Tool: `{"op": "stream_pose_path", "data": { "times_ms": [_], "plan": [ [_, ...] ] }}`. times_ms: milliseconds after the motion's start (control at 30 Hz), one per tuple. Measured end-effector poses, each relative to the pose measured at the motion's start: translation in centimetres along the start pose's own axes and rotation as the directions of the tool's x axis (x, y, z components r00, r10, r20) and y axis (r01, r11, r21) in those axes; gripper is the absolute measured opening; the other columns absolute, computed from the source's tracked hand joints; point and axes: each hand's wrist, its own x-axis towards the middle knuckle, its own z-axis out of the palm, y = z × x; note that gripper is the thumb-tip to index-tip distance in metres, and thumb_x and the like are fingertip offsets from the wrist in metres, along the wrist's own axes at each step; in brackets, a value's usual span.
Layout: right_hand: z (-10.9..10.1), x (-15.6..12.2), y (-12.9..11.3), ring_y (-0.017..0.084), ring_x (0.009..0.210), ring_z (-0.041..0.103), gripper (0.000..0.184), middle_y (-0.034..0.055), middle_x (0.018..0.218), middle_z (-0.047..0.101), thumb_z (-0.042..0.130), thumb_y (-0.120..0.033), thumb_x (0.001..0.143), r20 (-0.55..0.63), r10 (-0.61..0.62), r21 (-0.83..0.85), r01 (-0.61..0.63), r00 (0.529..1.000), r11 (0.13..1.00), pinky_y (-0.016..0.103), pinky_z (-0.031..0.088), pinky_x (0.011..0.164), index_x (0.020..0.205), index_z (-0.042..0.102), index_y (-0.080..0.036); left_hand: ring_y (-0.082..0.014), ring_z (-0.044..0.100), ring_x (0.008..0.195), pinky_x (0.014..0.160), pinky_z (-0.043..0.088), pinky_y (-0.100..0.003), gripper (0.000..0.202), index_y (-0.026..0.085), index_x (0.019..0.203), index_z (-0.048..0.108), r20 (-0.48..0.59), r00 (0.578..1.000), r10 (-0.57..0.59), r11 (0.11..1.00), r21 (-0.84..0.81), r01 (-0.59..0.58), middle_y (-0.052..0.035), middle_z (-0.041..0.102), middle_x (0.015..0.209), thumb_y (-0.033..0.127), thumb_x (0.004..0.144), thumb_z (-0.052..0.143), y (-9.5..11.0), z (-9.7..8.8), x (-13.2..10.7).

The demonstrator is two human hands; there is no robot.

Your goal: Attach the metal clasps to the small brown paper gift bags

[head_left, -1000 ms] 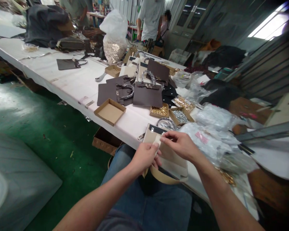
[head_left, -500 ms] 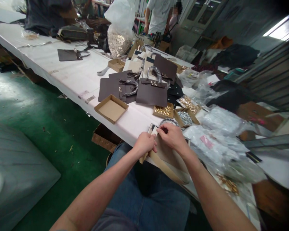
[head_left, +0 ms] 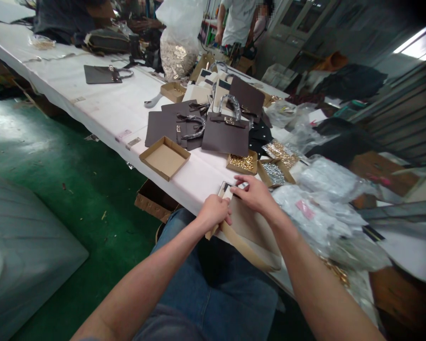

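A beige handbag panel [head_left: 253, 227] with a curling tan strip along its lower side lies at the table's front edge, over my lap. My left hand [head_left: 216, 210] is closed on its near left end, beside a pale end piece with a dark patch. My right hand [head_left: 253, 193] is over the panel's upper edge, thumb and forefinger apart, the thumb near the dark patch. Whether anything small lies between those fingers is too fine to see. Just beyond stand a carton tray of gold-coloured studs [head_left: 242, 162] and one of silver-coloured studs [head_left: 274, 173].
Dark brown bag panels with wrapped handles [head_left: 225, 132] are heaped mid-table. An open cardboard tray [head_left: 165, 158] sits left of them. Plastic-wrapped bundles [head_left: 315, 203] crowd the right. A large grey bin [head_left: 28, 255] stands on the floor at left. A person [head_left: 237, 23] stands beyond the table.
My right hand's fingers have parted from a pinch at the panel's edge, with the forefinger lifting away. My left hand keeps its hold. The view has shifted slightly.
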Motion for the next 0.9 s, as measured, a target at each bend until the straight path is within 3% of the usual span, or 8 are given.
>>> {"op": "stream_pose_path", "data": {
  "times_ms": [100, 233, 333, 433, 533, 767, 900],
  "plan": [
    [0.0, 0.9, 0.1, 0.027, 0.093, 0.074, 0.046, 0.0097, 0.12, 0.085, 0.088, -0.061, 0.087, 0.071, -0.02, 0.033, 0.017, 0.997, 0.999, 0.039, 0.058, 0.085, 0.116, 0.091, -0.025, -0.0162, 0.05, 0.038, 0.048, 0.043, -0.028, 0.048, 0.014, 0.085, 0.073, -0.001, 1.0, -0.002, 1.0, 0.0, 0.002, -0.0076, 0.072, 0.056, 0.041, 0.115, 0.048, -0.2, 0.1, 0.0],
    [0.1, 1.7, -0.1, 0.026, 0.082, 0.073, 0.045, 0.0081, 0.099, 0.087, 0.089, -0.065, 0.086, 0.106, 0.094, 0.072, -0.102, 0.99, 0.992, 0.037, 0.052, 0.075, 0.104, 0.094, -0.024, -0.0163, 0.051, 0.039, 0.048, 0.045, -0.028, 0.047, 0.014, 0.087, 0.074, 0.013, 1.0, -0.011, 1.0, -0.007, 0.011, -0.0073, 0.073, 0.057, 0.041, 0.115, 0.048, -0.2, 0.0, -0.1],
    [0.0, 1.6, 0.0, 0.022, 0.073, 0.068, 0.052, 0.0065, 0.087, 0.084, 0.086, -0.07, 0.087, 0.126, 0.129, 0.086, -0.141, 0.984, 0.986, 0.035, 0.047, 0.069, 0.108, 0.095, -0.023, -0.0172, 0.058, 0.043, 0.049, 0.047, -0.027, 0.047, 0.014, 0.088, 0.075, 0.037, 0.999, -0.01, 1.0, -0.013, 0.011, -0.0079, 0.074, 0.06, 0.041, 0.115, 0.047, -0.2, 0.2, -0.1],
    [-0.8, 1.3, 0.2, 0.019, 0.067, 0.061, 0.061, 0.0053, 0.082, 0.081, 0.08, -0.073, 0.091, 0.194, 0.07, 0.073, -0.085, 0.979, 0.994, 0.034, 0.044, 0.066, 0.122, 0.093, -0.022, -0.0191, 0.066, 0.048, 0.053, 0.052, -0.027, 0.045, 0.012, 0.096, 0.076, 0.094, 0.995, -0.024, 0.998, -0.049, 0.029, -0.0074, 0.074, 0.06, 0.04, 0.115, 0.047, -0.6, 0.5, 0.1],
    [-1.7, 1.1, 0.2, 0.018, 0.065, 0.057, 0.07, 0.0021, 0.077, 0.075, 0.085, -0.068, 0.087, 0.309, 0.002, 0.058, -0.022, 0.951, 0.998, 0.032, 0.043, 0.065, 0.14, 0.086, -0.022, -0.0204, 0.067, 0.047, 0.056, 0.057, -0.03, 0.044, 0.01, 0.103, 0.076, 0.117, 0.993, -0.018, 0.996, -0.086, 0.028, -0.0058, 0.071, 0.057, 0.04, 0.115, 0.046, -1.0, 0.8, 0.2],
    [-2.0, 1.5, -0.8, 0.022, 0.079, 0.068, 0.057, 0.0023, 0.093, 0.081, 0.085, -0.05, 0.086, 0.34, -0.084, -0.035, 0.102, 0.936, 0.994, 0.034, 0.052, 0.078, 0.137, 0.087, -0.025, -0.0204, 0.067, 0.055, 0.064, 0.054, -0.03, 0.047, 0.016, 0.082, 0.074, 0.008, 0.994, 0.107, 0.994, 0.024, -0.107, -0.0082, 0.072, 0.059, 0.04, 0.113, 0.048, -1.6, 0.5, -0.3],
    [-1.7, 1.8, -0.8, 0.024, 0.089, 0.074, 0.05, 0.0038, 0.106, 0.086, 0.085, -0.045, 0.084, 0.335, -0.128, -0.066, 0.158, 0.933, 0.985, 0.034, 0.055, 0.083, 0.13, 0.088, -0.026, -0.0195, 0.061, 0.055, 0.063, 0.049, -0.03, 0.046, 0.019, 0.076, 0.072, -0.047, 0.993, 0.106, 0.993, 0.053, -0.104, -0.0052, 0.067, 0.057, 0.038, 0.112, 0.052, -1.3, 0.3, -0.4]
  ]
}}
